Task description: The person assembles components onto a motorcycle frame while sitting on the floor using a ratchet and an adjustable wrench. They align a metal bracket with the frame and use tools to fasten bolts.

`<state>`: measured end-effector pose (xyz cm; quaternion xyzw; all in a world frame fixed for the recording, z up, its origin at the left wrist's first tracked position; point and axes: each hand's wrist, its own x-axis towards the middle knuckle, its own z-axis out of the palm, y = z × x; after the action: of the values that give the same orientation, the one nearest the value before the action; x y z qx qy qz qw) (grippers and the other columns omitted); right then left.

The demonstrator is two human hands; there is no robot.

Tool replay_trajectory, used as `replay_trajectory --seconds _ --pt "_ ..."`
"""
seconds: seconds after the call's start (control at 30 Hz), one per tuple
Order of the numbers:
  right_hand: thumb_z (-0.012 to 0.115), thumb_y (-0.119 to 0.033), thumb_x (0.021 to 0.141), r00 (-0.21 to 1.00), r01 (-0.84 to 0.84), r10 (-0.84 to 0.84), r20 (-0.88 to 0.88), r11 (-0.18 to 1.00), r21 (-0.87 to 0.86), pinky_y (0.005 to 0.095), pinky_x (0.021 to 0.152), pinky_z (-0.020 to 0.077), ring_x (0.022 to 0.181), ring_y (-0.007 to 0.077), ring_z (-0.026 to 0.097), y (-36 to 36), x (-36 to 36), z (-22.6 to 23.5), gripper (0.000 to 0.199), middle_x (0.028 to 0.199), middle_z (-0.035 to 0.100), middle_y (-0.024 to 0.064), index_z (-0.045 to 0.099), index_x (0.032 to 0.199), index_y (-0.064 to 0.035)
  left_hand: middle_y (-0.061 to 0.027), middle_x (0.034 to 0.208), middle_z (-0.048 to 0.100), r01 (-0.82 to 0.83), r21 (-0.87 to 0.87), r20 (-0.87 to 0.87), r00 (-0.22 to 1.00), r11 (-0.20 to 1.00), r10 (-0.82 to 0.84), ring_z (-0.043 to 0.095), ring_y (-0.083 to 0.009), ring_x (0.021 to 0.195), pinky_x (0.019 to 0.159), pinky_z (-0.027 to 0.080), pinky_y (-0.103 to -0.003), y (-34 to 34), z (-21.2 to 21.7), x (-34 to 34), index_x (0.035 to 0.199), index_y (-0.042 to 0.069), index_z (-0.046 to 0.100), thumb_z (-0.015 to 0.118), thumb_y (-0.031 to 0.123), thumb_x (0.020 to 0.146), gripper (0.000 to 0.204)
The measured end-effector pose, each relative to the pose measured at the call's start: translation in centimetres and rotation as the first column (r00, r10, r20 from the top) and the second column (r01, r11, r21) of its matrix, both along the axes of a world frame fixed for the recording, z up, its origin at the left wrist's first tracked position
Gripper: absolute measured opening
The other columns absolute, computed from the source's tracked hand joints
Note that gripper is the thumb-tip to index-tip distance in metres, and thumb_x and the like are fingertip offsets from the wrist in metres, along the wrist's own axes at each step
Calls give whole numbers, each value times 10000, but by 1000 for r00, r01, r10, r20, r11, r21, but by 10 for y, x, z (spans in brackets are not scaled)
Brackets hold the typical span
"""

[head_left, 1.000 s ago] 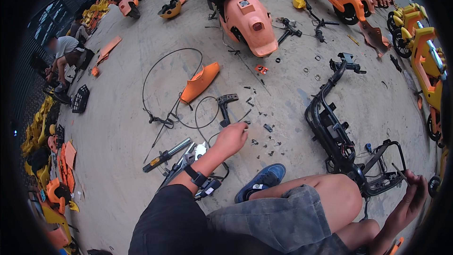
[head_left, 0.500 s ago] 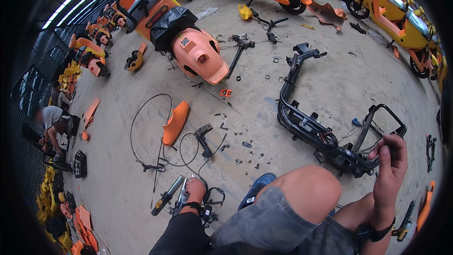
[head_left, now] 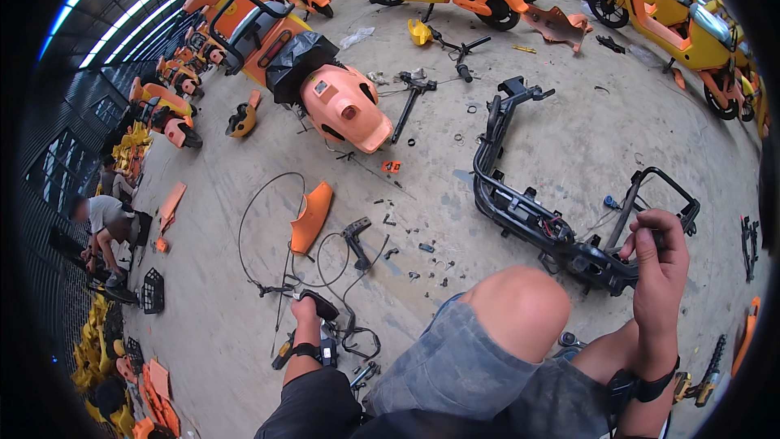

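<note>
My left hand (head_left: 305, 309) closes on a black rounded part (head_left: 322, 304), its exact kind unclear, low over the loose parts on the floor. Under and beside that hand lie a dark box-like piece with a white label (head_left: 328, 349) and silver tubes (head_left: 366, 374). A loop of black cable (head_left: 363, 347) runs close by. My right hand (head_left: 660, 276) is raised beside my knee, thumb against curled fingers; a dark spot shows between them, too small to name. Behind it lies a black scooter frame (head_left: 520, 210) on the concrete.
An orange curved panel (head_left: 312, 218), a black bracket (head_left: 356, 244) and several small bolts lie ahead. An orange scooter body (head_left: 345, 106) stands beyond, with handlebars (head_left: 461, 55) on the floor. At the right lies a power drill (head_left: 705, 382). A person (head_left: 106, 228) sits far left.
My left hand has left the silver tubes and moved slightly left and up, now with the black rounded part. My right hand stays raised, nearly unmoved. The view has shifted a little.
</note>
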<state>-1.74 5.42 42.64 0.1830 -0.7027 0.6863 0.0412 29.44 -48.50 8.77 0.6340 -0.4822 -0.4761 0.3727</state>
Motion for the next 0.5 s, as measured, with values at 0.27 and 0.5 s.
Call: replay_trajectory --seconds 0.27,0.5 --pt "492 -14 963 997 -70 70 19 996 51 233 718 474 765 100 573 -5 -2 2 166 983 590 76 566 1110 13 -60 931 574 298 -146 -574 751 943 -327 551 -212 865 818 430 -445 -23 245 -102 973 73 524 448 -25 655 342" --pt "506 -24 954 996 -77 82 -24 986 150 255 694 489 723 105 600 -23 0 1 194 962 616 88 571 1134 9 -72 1006 646 613 -424 -614 347 667 -709 646 -230 914 825 517 -395 80 441 -223 1088 37 574 594 135 810 296"
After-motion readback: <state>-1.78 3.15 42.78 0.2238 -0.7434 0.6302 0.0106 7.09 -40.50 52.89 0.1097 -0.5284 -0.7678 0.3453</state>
